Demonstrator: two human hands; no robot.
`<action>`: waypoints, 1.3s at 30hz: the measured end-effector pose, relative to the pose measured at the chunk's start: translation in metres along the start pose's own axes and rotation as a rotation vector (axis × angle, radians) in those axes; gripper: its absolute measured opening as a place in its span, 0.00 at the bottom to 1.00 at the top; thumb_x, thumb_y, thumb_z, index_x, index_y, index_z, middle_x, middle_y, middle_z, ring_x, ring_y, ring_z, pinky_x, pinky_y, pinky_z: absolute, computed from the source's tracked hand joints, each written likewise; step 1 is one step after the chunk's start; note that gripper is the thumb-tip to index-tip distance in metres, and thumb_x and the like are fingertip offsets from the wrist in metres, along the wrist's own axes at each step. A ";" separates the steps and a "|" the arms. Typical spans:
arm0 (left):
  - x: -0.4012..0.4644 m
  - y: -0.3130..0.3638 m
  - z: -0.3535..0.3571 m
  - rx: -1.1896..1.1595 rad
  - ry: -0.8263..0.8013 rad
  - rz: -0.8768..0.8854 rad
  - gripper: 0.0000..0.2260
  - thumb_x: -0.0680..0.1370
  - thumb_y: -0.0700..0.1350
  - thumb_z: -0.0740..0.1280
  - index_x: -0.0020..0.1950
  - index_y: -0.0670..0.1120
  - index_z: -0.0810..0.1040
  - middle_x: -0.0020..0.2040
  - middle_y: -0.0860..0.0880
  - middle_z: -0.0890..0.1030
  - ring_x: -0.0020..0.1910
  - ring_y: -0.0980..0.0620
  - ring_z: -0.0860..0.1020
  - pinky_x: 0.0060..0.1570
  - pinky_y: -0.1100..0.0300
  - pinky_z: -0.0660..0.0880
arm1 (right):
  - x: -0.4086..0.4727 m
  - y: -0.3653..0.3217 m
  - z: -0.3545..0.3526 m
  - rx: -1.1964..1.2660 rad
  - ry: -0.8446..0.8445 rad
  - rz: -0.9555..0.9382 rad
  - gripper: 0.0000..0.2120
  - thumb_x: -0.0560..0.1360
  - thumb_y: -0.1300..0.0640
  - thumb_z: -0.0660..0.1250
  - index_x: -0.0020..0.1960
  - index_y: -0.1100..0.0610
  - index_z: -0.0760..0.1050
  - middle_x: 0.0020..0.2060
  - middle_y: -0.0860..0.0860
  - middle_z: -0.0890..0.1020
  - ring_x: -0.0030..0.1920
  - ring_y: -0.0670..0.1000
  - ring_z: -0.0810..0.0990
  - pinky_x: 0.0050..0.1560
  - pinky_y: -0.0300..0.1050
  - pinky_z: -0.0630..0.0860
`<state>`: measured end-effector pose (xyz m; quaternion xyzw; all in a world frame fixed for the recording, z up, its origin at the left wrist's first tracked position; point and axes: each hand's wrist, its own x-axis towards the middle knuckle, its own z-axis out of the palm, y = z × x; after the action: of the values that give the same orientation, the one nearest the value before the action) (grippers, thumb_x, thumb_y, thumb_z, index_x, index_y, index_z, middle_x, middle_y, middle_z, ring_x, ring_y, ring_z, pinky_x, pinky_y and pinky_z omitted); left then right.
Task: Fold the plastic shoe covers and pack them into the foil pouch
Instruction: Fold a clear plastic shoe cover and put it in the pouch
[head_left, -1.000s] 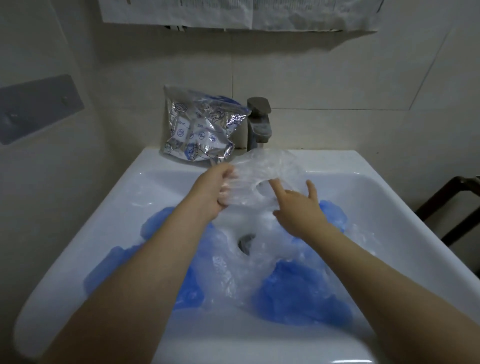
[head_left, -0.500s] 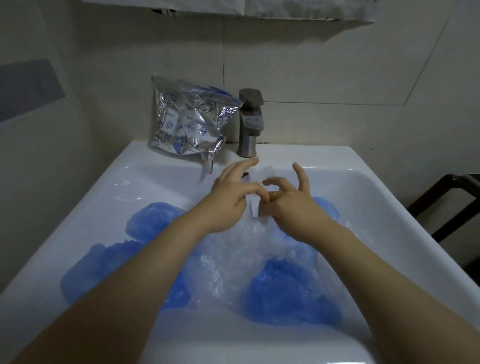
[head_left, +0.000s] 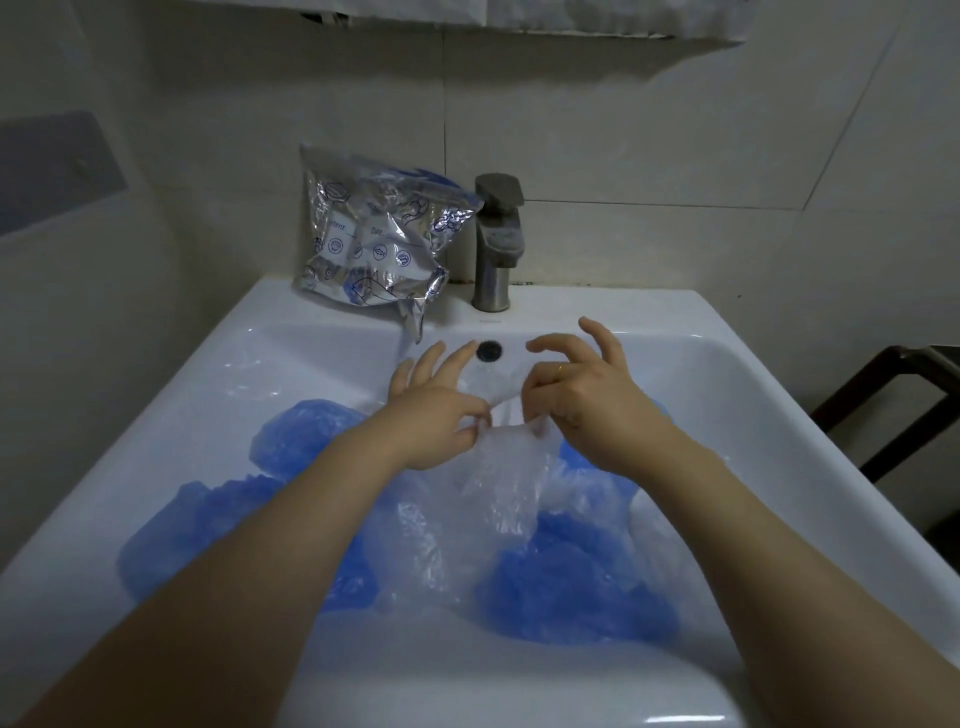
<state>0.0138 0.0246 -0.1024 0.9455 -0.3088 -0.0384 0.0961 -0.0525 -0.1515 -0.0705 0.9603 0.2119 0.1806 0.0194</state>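
At the centre of the frame, above the white ceramic sink (head_left: 727, 364), the left hand (head_left: 441, 415) and right hand (head_left: 587, 400) each pinched a clear crinkled plastic shoe cover (head_left: 498, 467); blue shoe covers (head_left: 571, 582) lay below, the crumpled silver foil pouch (head_left: 374, 239) upper centre-left beside the grey tap (head_left: 496, 244).

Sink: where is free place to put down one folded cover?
Bare patches: the back ledge of the sink right of the faucet, and the left inner slope beyond the blue covers. The basin middle is crowded with covers. The foil pouch fills the ledge left of the faucet.
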 end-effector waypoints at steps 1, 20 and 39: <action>0.000 -0.004 -0.001 0.037 -0.015 -0.038 0.09 0.78 0.53 0.61 0.55 0.58 0.77 0.78 0.52 0.43 0.76 0.47 0.39 0.72 0.49 0.38 | -0.002 0.003 -0.002 -0.009 -0.069 0.034 0.13 0.75 0.63 0.64 0.50 0.47 0.80 0.52 0.43 0.80 0.72 0.51 0.61 0.71 0.55 0.37; 0.004 -0.031 -0.018 -0.557 0.733 -0.210 0.04 0.71 0.39 0.71 0.41 0.41 0.77 0.38 0.45 0.74 0.39 0.48 0.70 0.39 0.58 0.66 | -0.006 0.033 0.022 0.349 0.249 0.789 0.09 0.76 0.59 0.63 0.39 0.59 0.77 0.33 0.53 0.75 0.36 0.53 0.72 0.36 0.45 0.66; -0.005 -0.031 -0.035 -2.256 -0.094 0.025 0.18 0.53 0.44 0.80 0.34 0.47 0.74 0.22 0.55 0.73 0.16 0.60 0.61 0.17 0.70 0.54 | -0.019 0.033 -0.004 2.095 0.029 0.973 0.11 0.67 0.53 0.68 0.30 0.58 0.79 0.25 0.50 0.78 0.24 0.47 0.77 0.26 0.36 0.76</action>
<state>0.0325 0.0572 -0.0741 0.3126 -0.1105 -0.3300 0.8838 -0.0568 -0.1898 -0.0691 0.4835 -0.1345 -0.0846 -0.8608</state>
